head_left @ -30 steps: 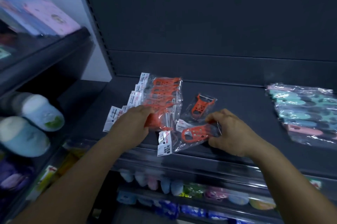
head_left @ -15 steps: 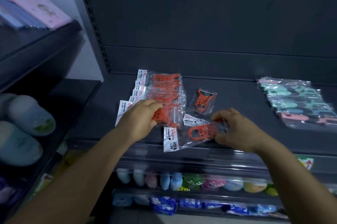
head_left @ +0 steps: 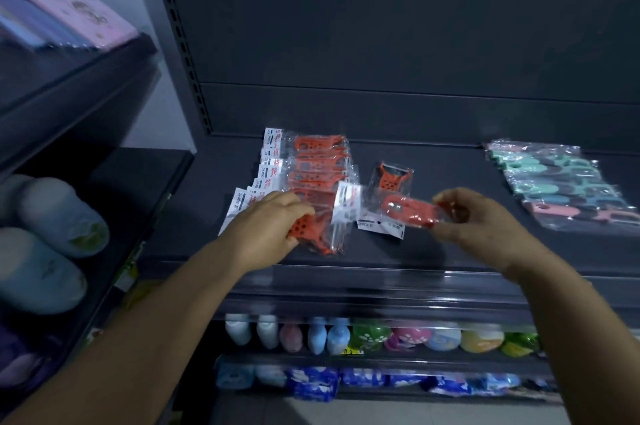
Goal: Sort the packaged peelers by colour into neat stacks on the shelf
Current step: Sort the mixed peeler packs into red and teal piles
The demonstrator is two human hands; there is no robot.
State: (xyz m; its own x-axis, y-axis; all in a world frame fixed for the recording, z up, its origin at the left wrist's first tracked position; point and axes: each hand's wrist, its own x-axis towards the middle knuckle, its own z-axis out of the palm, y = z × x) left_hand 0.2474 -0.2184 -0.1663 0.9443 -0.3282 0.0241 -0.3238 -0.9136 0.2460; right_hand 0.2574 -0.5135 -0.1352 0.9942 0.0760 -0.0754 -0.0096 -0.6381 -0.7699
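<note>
A row of overlapping orange packaged peelers (head_left: 313, 175) lies on the dark shelf (head_left: 450, 251), running from the back wall toward the front. My left hand (head_left: 266, 227) rests on the nearest packet (head_left: 317, 239) of that row, fingers curled over its near end. My right hand (head_left: 481, 220) pinches one orange packaged peeler (head_left: 398, 211) by its right end and holds it just above the shelf. A single orange packet (head_left: 393, 177) lies loose behind it. Another white-labelled packet (head_left: 381, 225) lies under the lifted one.
A spread pile of mint, blue and pink packaged peelers (head_left: 557, 182) lies at the shelf's right. Coloured bottles and sponges (head_left: 374, 338) fill the lower shelves. Slippers (head_left: 45, 241) sit on the left-hand rack, with pink boxes (head_left: 69, 9) above.
My right hand has lifted its orange packet off the shelf and swung it up and to the right. My left hand stays on the front of the orange row.
</note>
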